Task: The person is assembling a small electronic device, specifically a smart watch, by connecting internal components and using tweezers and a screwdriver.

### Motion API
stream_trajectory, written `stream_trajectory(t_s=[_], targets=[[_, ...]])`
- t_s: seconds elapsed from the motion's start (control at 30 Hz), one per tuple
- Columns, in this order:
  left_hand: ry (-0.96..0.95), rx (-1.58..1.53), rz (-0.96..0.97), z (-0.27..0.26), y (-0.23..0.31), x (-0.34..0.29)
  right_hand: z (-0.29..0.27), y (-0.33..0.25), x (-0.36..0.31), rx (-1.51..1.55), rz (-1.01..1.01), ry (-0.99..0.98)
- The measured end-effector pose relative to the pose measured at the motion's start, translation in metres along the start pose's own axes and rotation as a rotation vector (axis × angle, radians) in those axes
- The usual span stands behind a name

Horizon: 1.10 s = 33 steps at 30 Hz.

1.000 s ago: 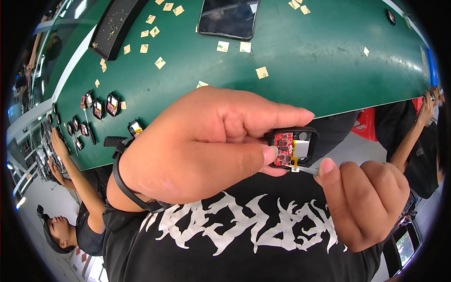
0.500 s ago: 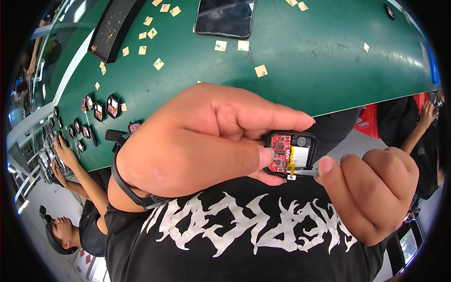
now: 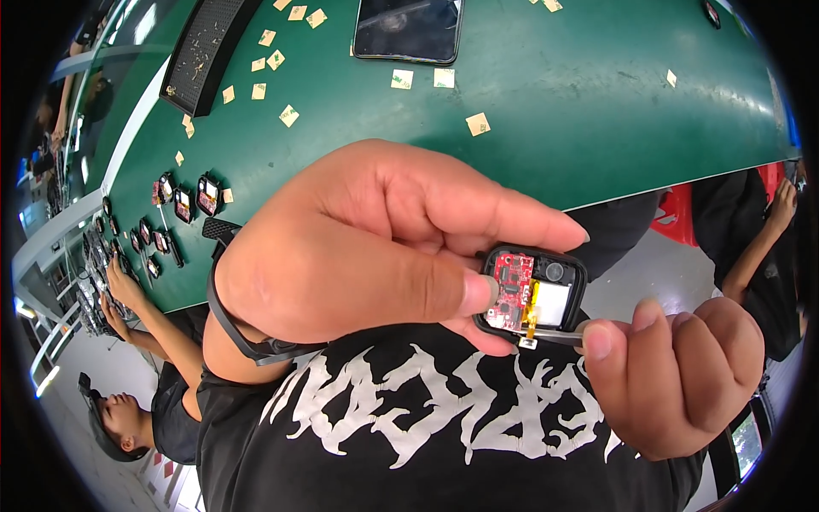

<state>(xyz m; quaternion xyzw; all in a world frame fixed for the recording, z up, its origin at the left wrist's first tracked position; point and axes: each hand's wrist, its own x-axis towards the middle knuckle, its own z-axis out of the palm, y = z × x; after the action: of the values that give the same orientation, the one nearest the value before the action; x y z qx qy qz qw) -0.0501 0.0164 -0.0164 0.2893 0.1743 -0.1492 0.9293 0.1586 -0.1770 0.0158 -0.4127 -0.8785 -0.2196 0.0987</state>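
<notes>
My left hand grips a black watch case, open side up, between thumb and fingers. Inside it sit a red circuit board, a white battery and a small round part at the upper corner. A yellow flex cable runs past the case's near edge and ends in a small white tip. My right hand pinches slim metal tweezers, whose tip meets the cable by that edge. Most of the tweezers is hidden by my fingers.
On the green table lie a dark tablet-like screen, a black tray and scattered beige stickers. Several open watch cases stand at the left, near a co-worker's hands. Another person's arm shows at the right.
The watch case has shifted slightly right and down with my left hand. My right hand has turned, its fingers rising beside the thumb, and the tweezers now lie closer along the case's near edge.
</notes>
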Motion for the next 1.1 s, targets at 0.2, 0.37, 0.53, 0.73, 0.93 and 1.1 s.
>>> stream_trajectory(t_s=[0.2,0.37,0.53,0.73,0.93,1.1], targets=[[-0.013,0.121,0.155,0.003,-0.011,-0.004,-0.001,-0.005,-0.004,-0.107,-0.024,-0.010],[0.064,0.029,0.243,0.011,-0.016,-0.006,-0.001,-0.007,-0.006,-0.081,0.021,-0.021],[0.081,0.231,0.244,0.012,-0.008,-0.004,-0.003,-0.008,-0.004,-0.092,0.029,-0.041],[0.179,0.370,0.187,0.016,-0.002,-0.003,-0.001,-0.013,0.011,-0.072,0.129,-0.003],[0.257,0.223,0.183,0.015,-0.005,-0.002,-0.023,-0.019,0.012,0.197,0.429,-0.086],[0.232,0.252,0.186,0.014,-0.001,-0.002,-0.010,-0.001,-0.005,0.647,0.634,-0.055]])
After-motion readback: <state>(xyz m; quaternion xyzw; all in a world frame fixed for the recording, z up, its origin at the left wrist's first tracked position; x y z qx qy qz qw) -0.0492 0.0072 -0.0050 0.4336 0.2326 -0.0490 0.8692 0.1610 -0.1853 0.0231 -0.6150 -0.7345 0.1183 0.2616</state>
